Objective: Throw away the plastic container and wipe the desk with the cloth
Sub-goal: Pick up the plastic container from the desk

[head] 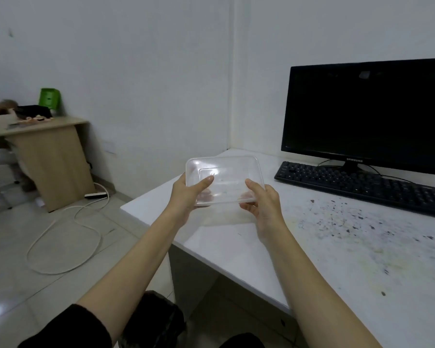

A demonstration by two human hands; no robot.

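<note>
My left hand [186,194] and right hand [261,204] grip the plastic container [226,177] by 2 ends, thumbs over its rim, above the bench [337,247] (level, ready for binning).

Wide open air left of the white desk [236,249], right down to the tiled floor [10,234]. To the right, the keyboard [362,184] and monitor [362,114] wall off the back. Low beside the desk stands a dark shape [158,320], possibly a bin. A white cable [99,237] loops across the floor.
</note>
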